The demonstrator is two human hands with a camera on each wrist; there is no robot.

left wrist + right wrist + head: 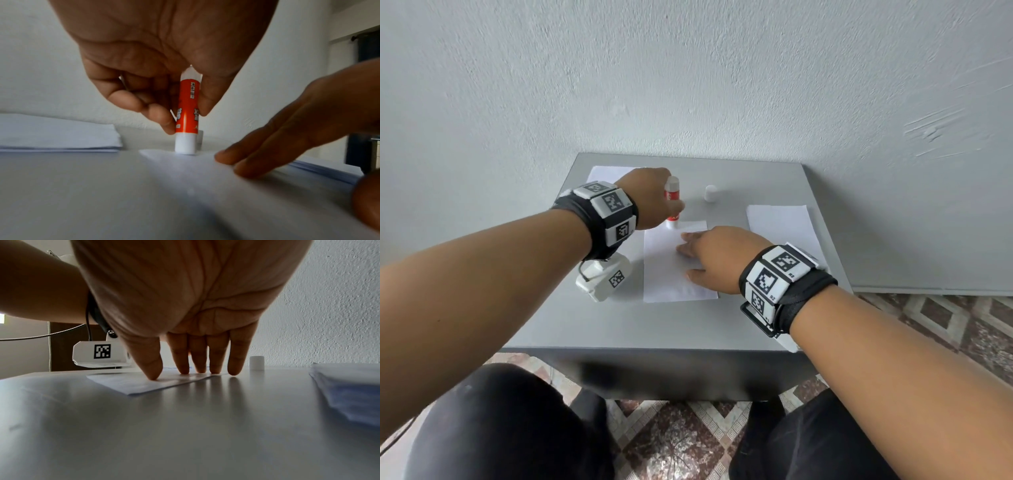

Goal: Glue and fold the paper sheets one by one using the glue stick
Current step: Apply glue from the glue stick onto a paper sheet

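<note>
A white paper sheet (671, 270) lies flat in the middle of the grey table (654, 325). My left hand (650, 198) pinches a red and white glue stick (188, 113), upright, its lower end touching the sheet's far edge (164, 155). My right hand (709, 253) rests on the sheet's right side with straight fingers (180, 356) pressing it down; the little finger touches the table beside the sheet. The glue stick (672, 202) is partly hidden by the left hand in the head view.
The white cap (711, 193) stands on the table behind the sheet. One paper stack (780, 226) lies at the right, another (606, 174) at the far left. A wall rises right behind the table. A white wrist camera (606, 277) hangs beside the sheet.
</note>
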